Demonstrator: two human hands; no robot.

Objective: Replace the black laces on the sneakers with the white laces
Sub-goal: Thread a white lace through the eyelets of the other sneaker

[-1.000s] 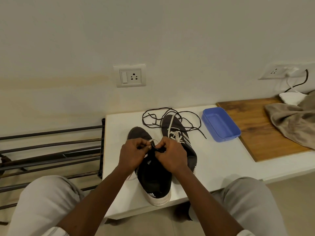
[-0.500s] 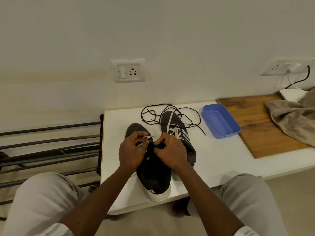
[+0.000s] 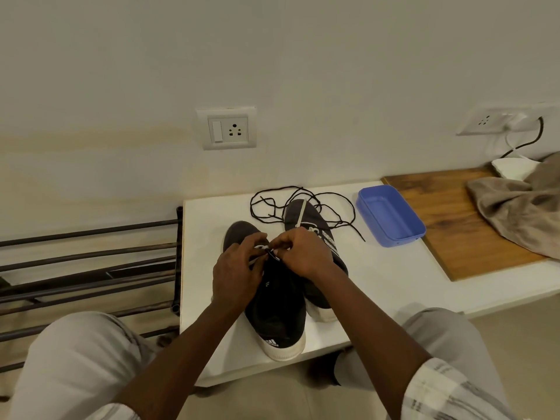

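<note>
Two black sneakers with white soles stand side by side on a white table. Over the left sneaker my left hand and my right hand meet, fingers curled, pinching a white lace at the eyelets. The right sneaker wears white lacing, and a white lace end runs up over its toe. Loose black laces lie tangled on the table behind and around the right sneaker's toe.
An empty blue plastic tray sits to the right of the shoes. Further right lie a wooden board and a beige cloth. A dark metal rack stands left of the table. My knees flank the table's near edge.
Both hands stay over the left sneaker's eyelets, working the white lace with small finger motions. The view has tilted a little; the shoes and black laces have not moved.
</note>
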